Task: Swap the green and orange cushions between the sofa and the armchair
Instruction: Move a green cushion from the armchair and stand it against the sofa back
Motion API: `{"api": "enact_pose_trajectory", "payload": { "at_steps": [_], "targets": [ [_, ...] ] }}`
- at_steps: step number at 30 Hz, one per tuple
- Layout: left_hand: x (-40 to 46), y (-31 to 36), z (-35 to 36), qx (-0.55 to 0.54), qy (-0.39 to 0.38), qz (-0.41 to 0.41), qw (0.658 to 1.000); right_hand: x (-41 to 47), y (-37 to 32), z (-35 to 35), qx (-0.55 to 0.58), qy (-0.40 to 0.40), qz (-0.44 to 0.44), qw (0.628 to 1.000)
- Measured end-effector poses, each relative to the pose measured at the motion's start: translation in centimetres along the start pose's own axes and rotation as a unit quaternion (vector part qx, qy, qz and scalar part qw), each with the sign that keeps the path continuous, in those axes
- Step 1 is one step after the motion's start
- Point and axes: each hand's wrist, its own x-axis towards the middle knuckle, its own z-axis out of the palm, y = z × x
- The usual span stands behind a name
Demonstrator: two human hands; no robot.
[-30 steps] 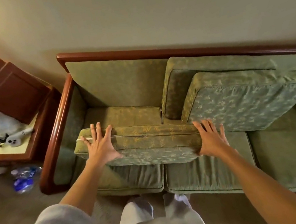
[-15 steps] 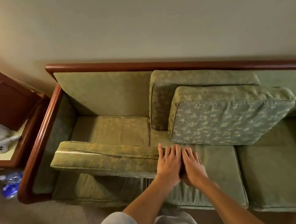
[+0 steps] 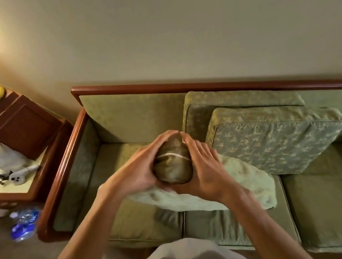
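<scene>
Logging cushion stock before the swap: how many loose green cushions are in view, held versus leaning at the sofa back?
Held cushion, gripped at one end by left hand and right hand: 1
Back cushions leaning at the sofa back: 2
Total: 3
</scene>
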Motion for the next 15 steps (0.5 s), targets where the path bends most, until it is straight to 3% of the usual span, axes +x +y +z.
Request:
{"api": "enact_pose_trajectory", "payload": {
  "at_steps": [4,9,12,15],
  "targets": [
    [-4.1,-7.9,-2.5,0.004,0.035,-0.037,0.999,0.9,3.1,4.0,-0.062,-0.128,0.068,0.988],
    [-8.4,-15.1,-7.7,-0.021,0.046,-0.147,0.988,-0.1,7.0,4.3,-0.109,-0.139,0.15,0.973],
    [-7.6,-17.0,-10.1,0.066,-0.005,-0.207,0.976,0.6,6.5,4.7,-0.091,-0.143,0.159,0.973],
    [-4.9,-14.4,-9.7,0.249,-0.009,-0.27,0.93,0.6,6.7,4.9,-0.05,-0.154,0.183,0.97]
  ]
}}
